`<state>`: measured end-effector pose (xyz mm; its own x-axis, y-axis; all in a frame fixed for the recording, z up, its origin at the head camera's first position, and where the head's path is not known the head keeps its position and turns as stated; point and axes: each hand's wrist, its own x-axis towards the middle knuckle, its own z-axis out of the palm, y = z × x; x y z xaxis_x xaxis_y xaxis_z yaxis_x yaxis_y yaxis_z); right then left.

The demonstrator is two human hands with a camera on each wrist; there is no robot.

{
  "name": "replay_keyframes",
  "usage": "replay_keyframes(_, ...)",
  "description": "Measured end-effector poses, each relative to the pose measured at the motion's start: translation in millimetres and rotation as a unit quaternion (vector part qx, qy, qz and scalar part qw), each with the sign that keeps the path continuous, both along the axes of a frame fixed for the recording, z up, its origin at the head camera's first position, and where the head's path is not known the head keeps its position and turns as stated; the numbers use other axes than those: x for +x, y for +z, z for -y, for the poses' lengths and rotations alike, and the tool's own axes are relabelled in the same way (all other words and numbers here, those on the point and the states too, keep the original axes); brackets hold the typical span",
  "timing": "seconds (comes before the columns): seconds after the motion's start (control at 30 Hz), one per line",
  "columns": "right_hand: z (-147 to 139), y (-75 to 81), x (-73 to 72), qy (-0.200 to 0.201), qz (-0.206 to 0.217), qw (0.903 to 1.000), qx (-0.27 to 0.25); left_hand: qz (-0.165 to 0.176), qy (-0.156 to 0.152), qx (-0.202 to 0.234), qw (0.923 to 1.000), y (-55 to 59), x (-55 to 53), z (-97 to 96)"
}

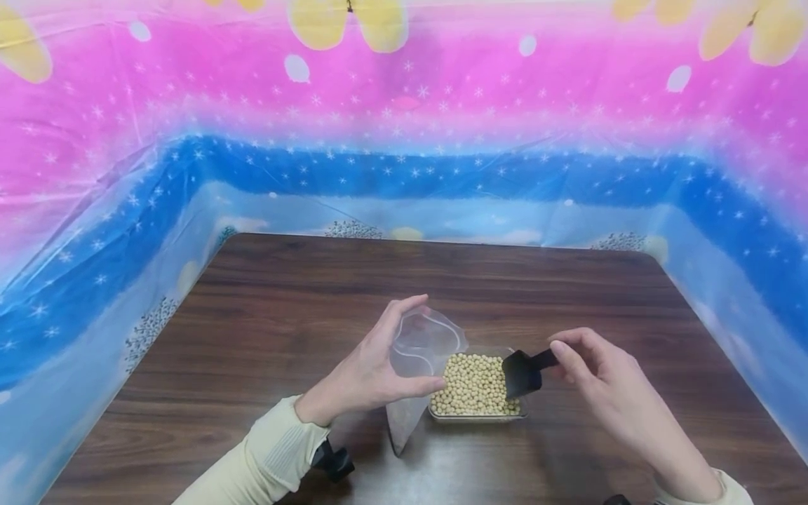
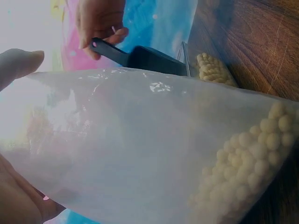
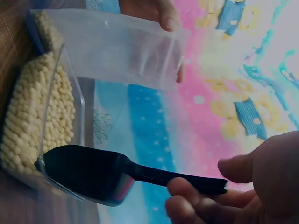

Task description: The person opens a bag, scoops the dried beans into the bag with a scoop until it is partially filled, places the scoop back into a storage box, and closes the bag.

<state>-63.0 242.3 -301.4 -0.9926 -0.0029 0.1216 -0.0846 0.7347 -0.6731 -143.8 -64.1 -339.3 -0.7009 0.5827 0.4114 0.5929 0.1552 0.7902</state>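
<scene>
In the head view my left hand [image 1: 372,358] holds a clear zip bag [image 1: 413,414] upright by its top, thumb and fingers spread wide around the gaping mouth. Pale round beans fill the bag's bottom corner [image 2: 247,163], as the left wrist view shows. Just right of the bag is a clear rectangular container [image 1: 480,419] heaped with the same beans [image 1: 473,382]. My right hand [image 1: 600,379] pinches a black scoop [image 1: 522,375] by the end of its handle. The scoop's tip dips to the beans at the container's right side; its inside is hidden.
Everything stands on a dark wood-grain table [image 1: 303,280]. A pink and blue patterned cloth [image 1: 404,168] hangs behind and along both sides of it. A black strap mount [image 1: 334,463] sits under my left wrist.
</scene>
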Motion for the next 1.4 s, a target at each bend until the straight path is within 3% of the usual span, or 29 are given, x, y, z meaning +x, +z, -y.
replay_keyframes(0.13,-2,-10.4,-5.5,0.013,0.036,0.9991,-0.018,-0.002,0.0,0.006,1.0,-0.3,-0.1,0.7)
replay_keyframes(0.37,-14,-36.5,-19.2,-0.003,0.082,0.9883,-0.129,0.01,-0.009,0.015,0.9998,-1.2,0.7,1.8)
replay_keyframes(0.5,-17,-48.4,-21.4,-0.018,0.109,0.9769,-0.183,0.017,-0.012,0.016,0.9997,-0.2,1.6,1.8)
replay_keyframes(0.67,-18,-66.1,-22.4,-0.041,0.131,0.9545,-0.265,0.017,-0.014,0.016,0.9996,0.7,2.5,1.8)
replay_keyframes(0.87,-18,-82.4,-23.5,-0.04,0.138,0.9489,-0.281,0.016,-0.013,0.014,0.9997,2.1,3.1,2.2)
replay_keyframes(1.2,-26,-87.3,-24.6,-0.065,0.127,0.948,-0.284,0.03,-0.01,0.017,0.9993,2.2,3.0,4.9)
replay_keyframes(1.4,-34,-88.7,-24.0,-0.059,0.131,0.9329,-0.33,0.019,-0.009,0.013,0.9997,2.2,3.4,5.7)
